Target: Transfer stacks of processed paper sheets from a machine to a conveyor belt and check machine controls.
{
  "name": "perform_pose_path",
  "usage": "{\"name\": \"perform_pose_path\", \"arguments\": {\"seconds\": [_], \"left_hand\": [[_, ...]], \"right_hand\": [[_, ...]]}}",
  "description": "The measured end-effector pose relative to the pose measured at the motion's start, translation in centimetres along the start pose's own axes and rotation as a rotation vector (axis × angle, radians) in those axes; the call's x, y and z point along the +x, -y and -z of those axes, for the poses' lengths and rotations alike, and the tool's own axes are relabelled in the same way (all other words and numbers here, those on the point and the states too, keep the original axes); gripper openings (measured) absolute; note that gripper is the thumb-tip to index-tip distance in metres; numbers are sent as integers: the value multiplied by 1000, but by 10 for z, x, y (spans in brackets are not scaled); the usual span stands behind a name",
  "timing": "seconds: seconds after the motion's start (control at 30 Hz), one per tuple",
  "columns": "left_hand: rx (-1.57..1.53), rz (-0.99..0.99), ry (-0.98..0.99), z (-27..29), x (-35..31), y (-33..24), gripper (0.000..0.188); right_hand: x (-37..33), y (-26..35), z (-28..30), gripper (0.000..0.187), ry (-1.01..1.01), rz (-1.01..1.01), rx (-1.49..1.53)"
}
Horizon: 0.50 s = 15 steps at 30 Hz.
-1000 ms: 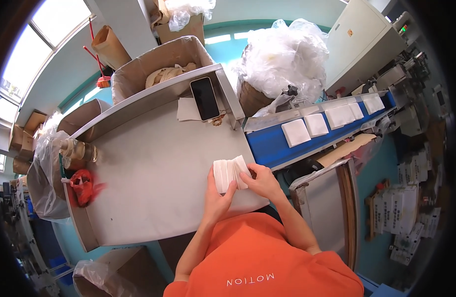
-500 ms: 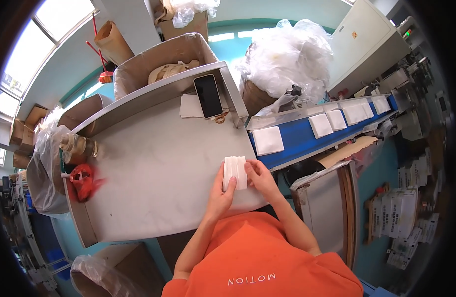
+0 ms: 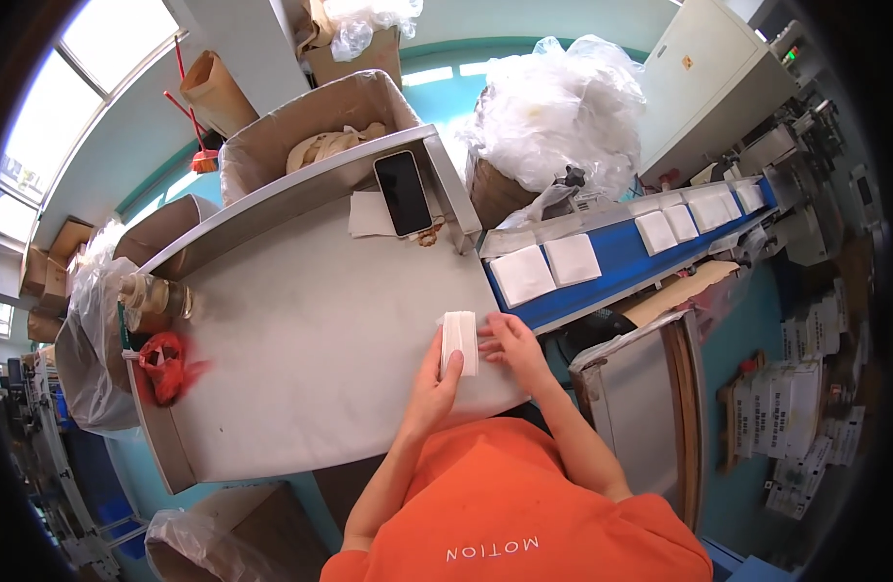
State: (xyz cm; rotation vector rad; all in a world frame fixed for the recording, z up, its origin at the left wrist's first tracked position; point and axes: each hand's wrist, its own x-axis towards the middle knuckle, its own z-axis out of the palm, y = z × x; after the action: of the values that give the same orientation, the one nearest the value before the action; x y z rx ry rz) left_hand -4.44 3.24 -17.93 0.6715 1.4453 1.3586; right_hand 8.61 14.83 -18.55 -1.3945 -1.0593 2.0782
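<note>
- Gripping the white folded-paper stack point(image 3: 458, 341): left hand point(image 3: 433, 386), thumb over its near end, fingers along the left side.
- Stack is over the desk point(image 3: 301, 339), near its front right corner; can't tell from here whether it rests on the surface.
- Right hand point(image 3: 512, 352) loosely open, fingers slightly curled, just beside the stack's right side; can't tell contact.
- Looks light and soft, should bend easily. Sheets would probably slip over each other; edges likely crease.
- Best hold: flat outer faces, both sides, broad even squeeze. Avoid pinching corners.
</note>
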Motion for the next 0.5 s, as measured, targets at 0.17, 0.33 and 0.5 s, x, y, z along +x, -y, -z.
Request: {"name": "perform_pose_path", "arguments": {"seconds": [0.17,0.33,0.5], "left_hand": [[86,-46,13,-5,0,13,60],[48,-9,6,-4,-5,-16,75],[13,81,-188,5,-4,-3,54]], "right_hand": [[-8,-15,-24,41,142,225,-247],[-8,-16,2,35,294,-160,17],[1,-29,4,33,275,-202,-4]]}}
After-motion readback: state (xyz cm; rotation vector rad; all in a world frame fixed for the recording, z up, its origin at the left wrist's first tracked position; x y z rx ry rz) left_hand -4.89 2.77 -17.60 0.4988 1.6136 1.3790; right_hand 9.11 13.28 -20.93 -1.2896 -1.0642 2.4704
